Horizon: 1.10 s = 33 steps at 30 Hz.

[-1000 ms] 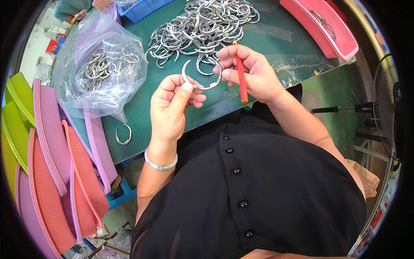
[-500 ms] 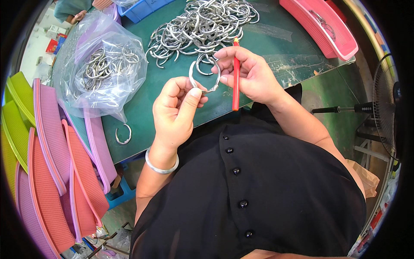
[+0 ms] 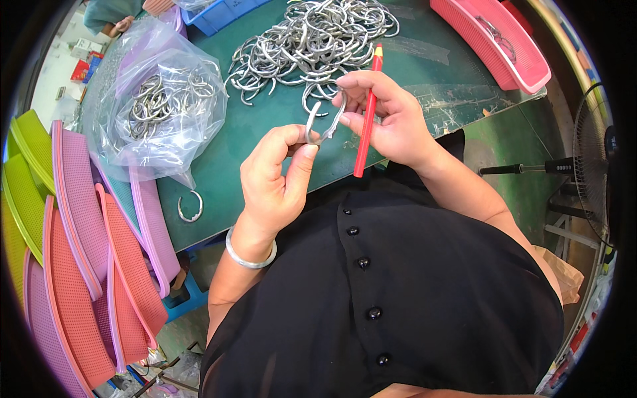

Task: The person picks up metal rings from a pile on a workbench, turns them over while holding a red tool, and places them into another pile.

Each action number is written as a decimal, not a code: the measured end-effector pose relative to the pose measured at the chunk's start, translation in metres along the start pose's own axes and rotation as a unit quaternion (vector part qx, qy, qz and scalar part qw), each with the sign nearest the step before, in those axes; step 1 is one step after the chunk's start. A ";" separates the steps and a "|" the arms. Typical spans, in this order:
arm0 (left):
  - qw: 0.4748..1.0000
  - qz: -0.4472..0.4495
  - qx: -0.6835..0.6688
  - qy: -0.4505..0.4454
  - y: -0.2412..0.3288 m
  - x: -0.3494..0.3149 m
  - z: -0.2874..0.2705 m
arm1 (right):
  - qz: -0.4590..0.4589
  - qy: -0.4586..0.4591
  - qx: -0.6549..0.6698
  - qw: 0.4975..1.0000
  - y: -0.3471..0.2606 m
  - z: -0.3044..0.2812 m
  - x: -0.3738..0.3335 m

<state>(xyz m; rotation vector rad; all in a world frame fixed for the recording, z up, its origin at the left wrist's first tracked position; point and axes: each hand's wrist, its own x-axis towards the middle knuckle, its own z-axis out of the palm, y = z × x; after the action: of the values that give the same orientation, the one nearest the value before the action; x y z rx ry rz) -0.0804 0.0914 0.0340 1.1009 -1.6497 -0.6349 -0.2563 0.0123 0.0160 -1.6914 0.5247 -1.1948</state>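
Observation:
Between my hands, above the green table, is a silver metal bangle (image 3: 311,121) with a gap in its ring, now seen tilted nearly edge-on. My left hand (image 3: 273,176) pinches its near-left part between thumb and fingers. My right hand (image 3: 400,131) is closed around a red pencil (image 3: 366,129) standing almost upright across the fingers, and its fingertips also touch the bangle's right side. Just beyond lies a big heap of similar silver bangles (image 3: 302,56), some at its near edge close behind my fingers. One more loose bangle (image 3: 190,206) rests at the table's left edge.
A clear plastic bag (image 3: 199,123) with bangles stands on the left. Stacked pink, purple and green baskets (image 3: 76,199) crowd the left side. A pink basket (image 3: 494,43) is at the far right, a blue crate (image 3: 222,14) at the back, and a fan (image 3: 592,162) to the right.
The bangle has turned from facing me to nearly edge-on. My left hand has shifted slightly right, and the red pencil has tilted, its upper end leaning right.

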 end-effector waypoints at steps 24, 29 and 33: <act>0.946 -0.148 -0.274 0.086 -0.038 -0.001 0.008 | -0.390 -0.098 -0.265 0.876 -0.029 0.011 0.003; 0.937 -0.176 -0.290 0.083 -0.037 0.001 0.009 | -0.374 -0.098 -0.290 0.875 -0.028 0.014 -0.002; 0.924 -0.187 -0.322 0.084 -0.037 0.000 0.009 | -0.287 -0.045 -0.218 0.932 -0.027 0.017 0.000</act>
<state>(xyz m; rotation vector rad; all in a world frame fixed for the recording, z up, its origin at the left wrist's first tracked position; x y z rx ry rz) -0.0757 0.0744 0.0004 0.9401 -0.9639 -1.1944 -0.2456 0.0320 0.0388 -2.3768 0.2468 -1.4716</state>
